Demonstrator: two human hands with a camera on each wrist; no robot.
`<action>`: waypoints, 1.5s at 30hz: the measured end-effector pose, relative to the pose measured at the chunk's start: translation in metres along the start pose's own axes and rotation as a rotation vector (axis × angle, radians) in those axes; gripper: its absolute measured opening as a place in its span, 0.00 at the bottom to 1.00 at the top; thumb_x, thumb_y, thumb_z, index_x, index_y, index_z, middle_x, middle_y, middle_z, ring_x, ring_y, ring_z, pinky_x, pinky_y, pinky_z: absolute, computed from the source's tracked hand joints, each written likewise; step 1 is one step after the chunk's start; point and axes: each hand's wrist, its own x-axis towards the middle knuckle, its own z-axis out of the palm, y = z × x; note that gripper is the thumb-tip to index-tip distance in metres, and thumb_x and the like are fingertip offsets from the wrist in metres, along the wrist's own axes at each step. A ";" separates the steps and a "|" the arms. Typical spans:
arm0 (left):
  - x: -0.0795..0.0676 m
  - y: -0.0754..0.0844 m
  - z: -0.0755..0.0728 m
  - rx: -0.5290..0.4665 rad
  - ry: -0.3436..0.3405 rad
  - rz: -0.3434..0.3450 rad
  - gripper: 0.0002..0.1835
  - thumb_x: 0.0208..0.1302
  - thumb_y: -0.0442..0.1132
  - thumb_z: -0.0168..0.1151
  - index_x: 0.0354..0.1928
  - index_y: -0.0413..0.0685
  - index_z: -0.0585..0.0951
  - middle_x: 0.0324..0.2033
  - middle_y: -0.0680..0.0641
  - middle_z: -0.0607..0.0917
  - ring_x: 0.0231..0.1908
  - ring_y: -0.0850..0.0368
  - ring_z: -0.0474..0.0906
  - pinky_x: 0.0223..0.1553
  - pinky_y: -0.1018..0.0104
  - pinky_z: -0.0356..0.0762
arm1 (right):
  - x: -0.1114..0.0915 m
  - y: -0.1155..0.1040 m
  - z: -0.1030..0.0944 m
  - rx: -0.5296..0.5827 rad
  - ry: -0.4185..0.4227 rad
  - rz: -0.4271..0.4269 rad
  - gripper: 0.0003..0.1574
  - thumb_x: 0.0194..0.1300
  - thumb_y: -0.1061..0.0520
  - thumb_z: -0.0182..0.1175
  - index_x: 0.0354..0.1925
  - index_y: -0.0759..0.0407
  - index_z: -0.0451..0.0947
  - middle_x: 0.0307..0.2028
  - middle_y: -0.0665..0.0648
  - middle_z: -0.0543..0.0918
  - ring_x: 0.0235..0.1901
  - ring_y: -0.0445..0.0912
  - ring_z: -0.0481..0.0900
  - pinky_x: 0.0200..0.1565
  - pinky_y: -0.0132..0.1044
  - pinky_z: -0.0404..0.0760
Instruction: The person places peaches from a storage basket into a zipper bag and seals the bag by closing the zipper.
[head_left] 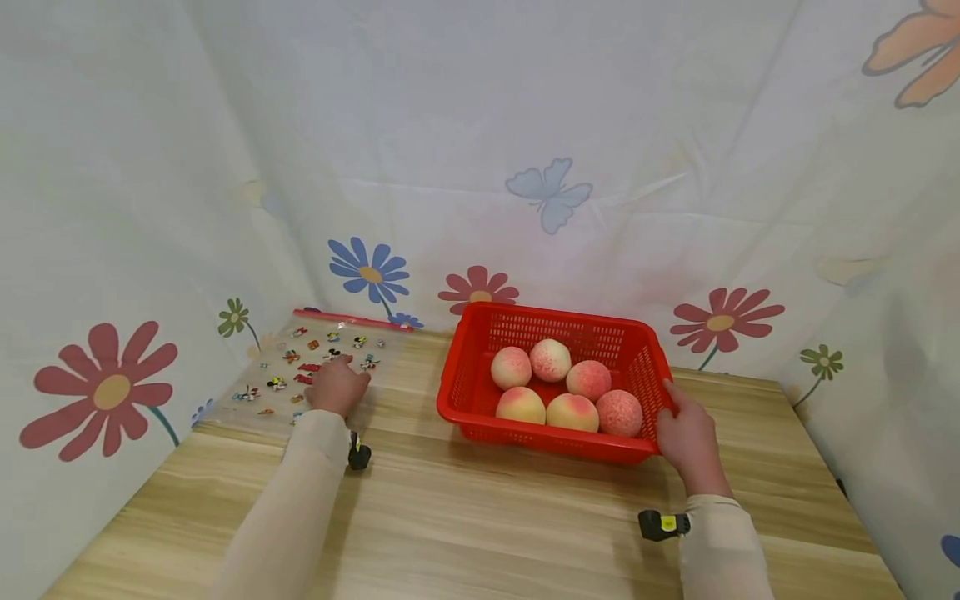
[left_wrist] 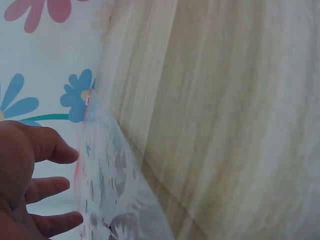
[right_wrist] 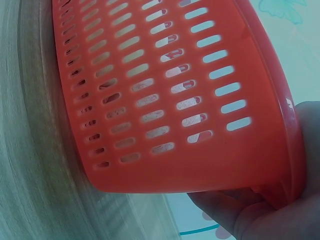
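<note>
A red plastic basket with slotted walls stands on the table, holding several pink and yellow peaches. My right hand grips the basket's rim at its right end; in the right wrist view the fingers curl under the rim at the corner. To the left lies a clear zip bag with cartoon prints and a red zip strip along its far edge. My left hand is over the bag's right part. Its fingers are spread and loosely bent close to the bag in the left wrist view, holding nothing.
The wood-grain table runs back to a white curtain printed with flowers and butterflies, which also closes off both sides. The basket's far side stands close to the curtain. A small black wrist camera is strapped to my right wrist.
</note>
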 end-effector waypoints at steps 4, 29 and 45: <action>0.002 -0.003 0.003 0.044 -0.037 -0.028 0.35 0.64 0.51 0.54 0.71 0.48 0.63 0.65 0.29 0.66 0.63 0.28 0.61 0.57 0.29 0.60 | 0.000 0.000 0.000 0.003 0.007 -0.006 0.36 0.73 0.59 0.42 0.76 0.52 0.48 0.66 0.73 0.66 0.32 0.50 0.81 0.29 0.35 0.83; 0.006 -0.016 0.000 0.124 -0.156 0.077 0.29 0.65 0.48 0.54 0.65 0.40 0.70 0.62 0.27 0.66 0.61 0.26 0.59 0.57 0.26 0.54 | -0.001 0.000 0.001 0.010 0.016 0.003 0.37 0.73 0.58 0.43 0.76 0.51 0.48 0.67 0.72 0.65 0.34 0.51 0.81 0.29 0.34 0.83; -0.002 -0.022 -0.010 0.130 -0.186 0.176 0.30 0.61 0.47 0.57 0.63 0.38 0.72 0.62 0.31 0.72 0.62 0.27 0.62 0.57 0.24 0.55 | -0.001 0.001 0.002 0.009 0.011 -0.005 0.37 0.73 0.59 0.42 0.76 0.50 0.47 0.65 0.73 0.66 0.23 0.48 0.77 0.26 0.34 0.80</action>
